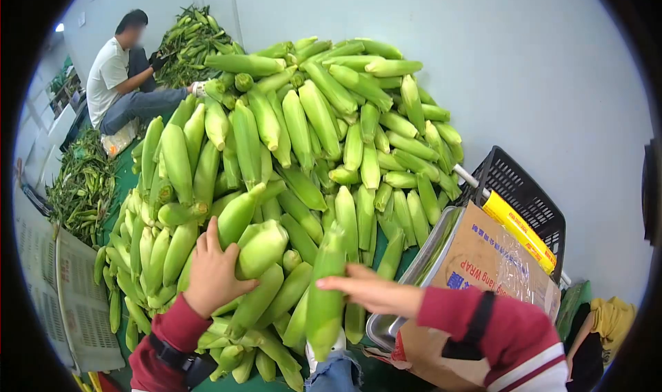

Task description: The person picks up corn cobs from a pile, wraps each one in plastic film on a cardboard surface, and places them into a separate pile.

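Note:
Green corn ears in their husks (pixel 296 123) form a large pile in front of me. My left hand (pixel 219 271) lies at the near left of the pile, its fingers spread against a pale green ear (pixel 263 250); whether it grips that ear is unclear. My right hand (pixel 372 288) is closed round an upright ear (pixel 326 295) at the near edge, thumb side toward me. The fingers behind that ear are partly hidden.
A cardboard box (pixel 476 254) on a metal tray (pixel 386 330), a yellow roll (pixel 520 232) and a black crate (pixel 527 192) stand right. A seated person (pixel 114 82) works beside another pile (pixel 189 44). Left are husks (pixel 83 185) and a grey crate (pixel 83 295).

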Available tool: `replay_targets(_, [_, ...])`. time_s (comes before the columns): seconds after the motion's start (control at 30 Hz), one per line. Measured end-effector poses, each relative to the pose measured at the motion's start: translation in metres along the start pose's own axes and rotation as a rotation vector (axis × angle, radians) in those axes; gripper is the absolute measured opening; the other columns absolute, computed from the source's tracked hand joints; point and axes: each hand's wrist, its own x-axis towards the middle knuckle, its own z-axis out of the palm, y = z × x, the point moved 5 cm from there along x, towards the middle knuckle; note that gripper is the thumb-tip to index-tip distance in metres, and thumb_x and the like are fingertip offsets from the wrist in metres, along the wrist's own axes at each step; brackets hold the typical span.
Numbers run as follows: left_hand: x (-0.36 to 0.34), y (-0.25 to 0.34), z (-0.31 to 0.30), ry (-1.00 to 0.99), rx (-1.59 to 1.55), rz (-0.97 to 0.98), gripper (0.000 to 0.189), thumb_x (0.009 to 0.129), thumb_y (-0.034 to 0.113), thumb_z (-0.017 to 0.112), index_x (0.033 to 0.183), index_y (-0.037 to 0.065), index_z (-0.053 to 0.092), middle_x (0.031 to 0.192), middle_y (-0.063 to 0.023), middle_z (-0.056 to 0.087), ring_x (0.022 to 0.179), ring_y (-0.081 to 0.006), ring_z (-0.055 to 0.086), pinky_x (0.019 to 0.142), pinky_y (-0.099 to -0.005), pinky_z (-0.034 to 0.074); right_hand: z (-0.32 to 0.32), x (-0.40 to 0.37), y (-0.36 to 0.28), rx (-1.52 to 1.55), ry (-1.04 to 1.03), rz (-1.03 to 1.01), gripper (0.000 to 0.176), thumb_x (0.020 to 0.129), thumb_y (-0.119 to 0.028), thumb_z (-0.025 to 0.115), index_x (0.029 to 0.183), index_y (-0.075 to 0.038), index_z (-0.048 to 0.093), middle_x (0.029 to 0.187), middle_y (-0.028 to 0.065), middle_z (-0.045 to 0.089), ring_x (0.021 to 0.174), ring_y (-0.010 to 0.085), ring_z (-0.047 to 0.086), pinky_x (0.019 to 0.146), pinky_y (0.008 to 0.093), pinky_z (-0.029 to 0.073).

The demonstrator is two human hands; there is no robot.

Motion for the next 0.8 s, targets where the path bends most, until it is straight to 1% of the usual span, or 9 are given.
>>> replay_targets(0.1, [-0.004, -0.013, 0.047, 0.101, 0.073, 0.062, 0.097, 0.064, 0.052, 0.08, 0.144, 0.019, 0.038, 0.154, -0.0319, 0.006, 0.138, -0.0569, 0.014, 0.104, -0.0721, 0.021, 0.01, 0.066, 0.055, 0.19, 0.056, -0.003, 0.07, 0.084, -0.032, 0.071, 0.14, -0.005, 0.037, 0.135, 0.0111, 0.049, 0.124, 0.0243, 0.047, 0.1, 0.048, 0.04])
replay_targets(0.27, [-0.003, 0.017, 0.075, 0.031, 0.267, 0.308, 0.082, 0.061, 0.069, 0.071, 0.134, 0.036, 0.054, 0.155, -0.0199, 0.023, 0.142, -0.0525, 0.008, 0.105, -0.0776, 0.004, -0.014, 0.086, 0.102, 0.394, 0.337, 0.158, 0.058, 0.087, -0.035, 0.066, 0.132, -0.012, 0.038, 0.14, 0.0112, 0.04, 0.13, 0.0266, 0.042, 0.1, 0.0555, 0.04])
replay_targets(0.3, [0.001, 0.019, 0.081, 0.008, 0.337, 0.318, 0.08, 0.06, 0.071, 0.07, 0.132, 0.037, 0.057, 0.155, -0.0179, 0.025, 0.142, -0.0519, 0.008, 0.105, -0.0777, 0.003, -0.012, 0.074, 0.096, 0.407, 0.423, 0.231, 0.063, 0.091, -0.035, 0.062, 0.143, -0.014, 0.032, 0.144, 0.0074, 0.036, 0.128, 0.0299, 0.043, 0.101, 0.0476, 0.042])
replay_targets(0.4, [0.017, 0.006, 0.076, -0.014, 0.28, 0.298, 0.075, 0.06, 0.073, 0.068, 0.129, 0.044, 0.057, 0.152, -0.0129, 0.034, 0.143, -0.0493, 0.006, 0.105, -0.078, 0.001, -0.006, 0.059, 0.082, 0.256, 0.206, 0.343, 0.067, 0.093, -0.04, 0.059, 0.146, -0.013, 0.029, 0.15, 0.0073, 0.028, 0.131, 0.0328, 0.041, 0.103, 0.0454, 0.042])
replay_targets(0.53, [0.029, -0.003, 0.068, -0.055, 0.319, 0.349, 0.081, 0.06, 0.074, 0.068, 0.135, 0.052, 0.046, 0.149, -0.0133, 0.039, 0.142, -0.0534, 0.005, 0.103, -0.0796, 0.006, -0.017, 0.038, 0.043, -0.042, -0.034, 0.268, 0.068, 0.095, -0.044, 0.056, 0.146, -0.005, 0.034, 0.149, 0.0131, 0.035, 0.132, 0.0312, 0.04, 0.105, 0.0426, 0.04])
replay_targets(0.57, [0.031, -0.006, 0.069, -0.084, 0.325, 0.361, 0.084, 0.062, 0.073, 0.069, 0.138, 0.054, 0.041, 0.148, -0.0137, 0.039, 0.141, -0.0547, 0.004, 0.101, -0.0804, 0.009, -0.018, 0.021, 0.029, -0.193, -0.057, 0.199, 0.059, 0.097, -0.042, 0.054, 0.139, -0.002, 0.045, 0.139, 0.013, 0.05, 0.124, 0.0271, 0.05, 0.1, 0.0383, 0.043])
replay_targets(0.63, [0.032, -0.011, 0.069, -0.143, 0.319, 0.374, 0.082, 0.064, 0.071, 0.069, 0.139, 0.053, 0.04, 0.148, -0.0138, 0.04, 0.141, -0.0547, 0.004, 0.102, -0.08, 0.01, -0.03, -0.036, -0.009, -0.631, -0.086, -0.215, 0.051, 0.099, -0.039, 0.052, 0.133, -0.001, 0.052, 0.124, 0.0139, 0.061, 0.114, 0.0222, 0.058, 0.095, 0.0349, 0.047])
replay_targets(0.77, [0.044, 0.008, 0.051, -0.362, 0.369, 0.356, 0.07, 0.07, 0.065, 0.069, 0.135, 0.046, 0.05, 0.145, -0.0153, 0.043, 0.137, -0.0514, 0.023, 0.104, -0.0768, 0.013, -0.104, -0.175, -0.022, -1.555, 0.524, -0.615, 0.051, 0.092, -0.037, 0.061, 0.137, -0.014, 0.052, 0.135, 0.0181, 0.052, 0.121, 0.0376, 0.052, 0.1, 0.042, 0.044])
replay_targets(0.8, [0.05, 0.019, 0.047, -0.427, 0.409, 0.349, 0.068, 0.07, 0.065, 0.07, 0.133, 0.045, 0.052, 0.144, -0.0156, 0.044, 0.136, -0.0498, 0.028, 0.104, -0.0763, 0.013, -0.121, -0.199, -0.01, -1.597, 0.571, -0.541, 0.053, 0.091, -0.041, 0.061, 0.138, -0.019, 0.051, 0.14, 0.0175, 0.047, 0.127, 0.039, 0.046, 0.103, 0.0467, 0.04])
